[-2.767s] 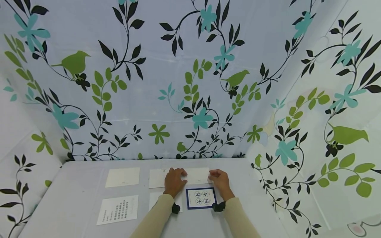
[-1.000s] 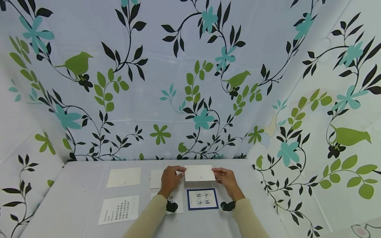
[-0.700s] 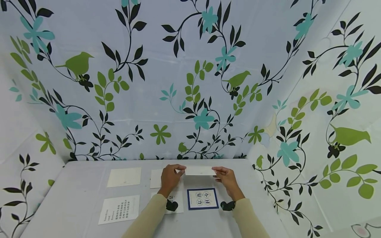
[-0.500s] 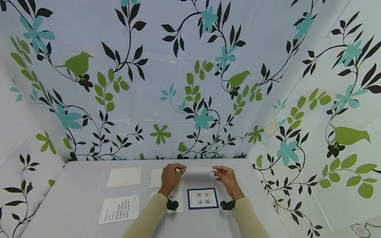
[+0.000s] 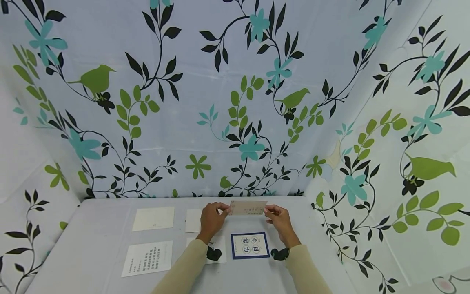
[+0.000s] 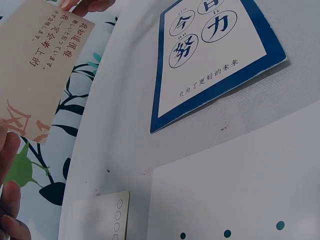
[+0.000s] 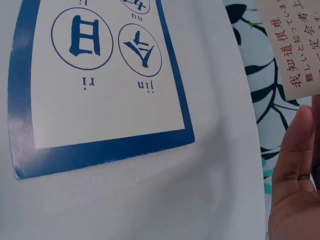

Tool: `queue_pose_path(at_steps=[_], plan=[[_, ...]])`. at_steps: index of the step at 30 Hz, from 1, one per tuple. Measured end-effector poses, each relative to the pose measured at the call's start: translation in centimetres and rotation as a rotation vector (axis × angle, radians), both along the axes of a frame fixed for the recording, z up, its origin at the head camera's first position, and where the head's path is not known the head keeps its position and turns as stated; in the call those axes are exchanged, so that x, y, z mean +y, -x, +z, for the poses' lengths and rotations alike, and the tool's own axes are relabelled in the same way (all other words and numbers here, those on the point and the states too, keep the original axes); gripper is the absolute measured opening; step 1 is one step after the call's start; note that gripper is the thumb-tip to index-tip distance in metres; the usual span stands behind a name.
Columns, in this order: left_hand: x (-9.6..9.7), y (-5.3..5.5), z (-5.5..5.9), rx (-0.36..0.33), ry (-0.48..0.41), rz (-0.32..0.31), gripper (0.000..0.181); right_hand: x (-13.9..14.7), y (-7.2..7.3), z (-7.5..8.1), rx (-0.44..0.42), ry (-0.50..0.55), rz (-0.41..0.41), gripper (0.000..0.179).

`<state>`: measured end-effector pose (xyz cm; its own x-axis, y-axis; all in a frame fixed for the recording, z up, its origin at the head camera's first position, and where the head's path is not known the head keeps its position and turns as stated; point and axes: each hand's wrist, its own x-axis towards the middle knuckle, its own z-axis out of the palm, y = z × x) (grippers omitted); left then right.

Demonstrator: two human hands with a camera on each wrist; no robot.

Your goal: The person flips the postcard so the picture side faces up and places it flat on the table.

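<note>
Raised over the back of the table is a beige postcard (image 5: 248, 208) with red-brown printed writing turned toward the head camera. My left hand (image 5: 213, 220) pinches its left end, and my right hand (image 5: 280, 222) pinches its right end. In the left wrist view, the beige postcard (image 6: 42, 60) slants, with fingers at two of its corners. Just in front of it on the table lies a blue-bordered card (image 5: 250, 245) with circled characters. My left forearm partly covers a white card (image 5: 220, 255) and a blank card (image 5: 192, 220) behind it.
On the left of the white table (image 5: 92, 245) lie a blank cream card (image 5: 153, 219) and, nearer, a white card with black writing (image 5: 147, 259). A patterned curtain (image 5: 205, 102) hangs behind the table's back edge, and another stretches along the right.
The postcard went from lying blank side up to being lifted and tipped by both hands. Its printed side now shows, where half a second ago it was almost edge-on.
</note>
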<state>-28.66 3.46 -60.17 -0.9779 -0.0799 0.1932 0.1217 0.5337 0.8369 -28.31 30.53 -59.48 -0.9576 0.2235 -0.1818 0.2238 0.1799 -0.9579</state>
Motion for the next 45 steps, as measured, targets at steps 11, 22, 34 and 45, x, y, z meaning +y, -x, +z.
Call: queue_pose_path(at_steps=[11, 22, 34, 45], plan=[[0.1, -0.2, 0.0, -0.026, -0.064, 0.029, 0.005, -0.4, -0.4, -0.2, 0.009, -0.002, -0.011, 0.015], [0.2, -0.1, -0.4, -0.01, -0.092, 0.061, 0.008, -0.9, -0.5, -0.2, 0.041, 0.017, -0.068, 0.018], [-0.1, -0.5, -0.8, -0.01, -0.021, -0.037, 0.027, -0.8, -0.6, -0.6, -0.005, -0.017, -0.09, 0.027], [-0.1, -0.7, -1.3, -0.082, 0.017, -0.087, 0.039, -0.6, -0.7, -1.0, -0.038, -0.068, 0.001, 0.048]])
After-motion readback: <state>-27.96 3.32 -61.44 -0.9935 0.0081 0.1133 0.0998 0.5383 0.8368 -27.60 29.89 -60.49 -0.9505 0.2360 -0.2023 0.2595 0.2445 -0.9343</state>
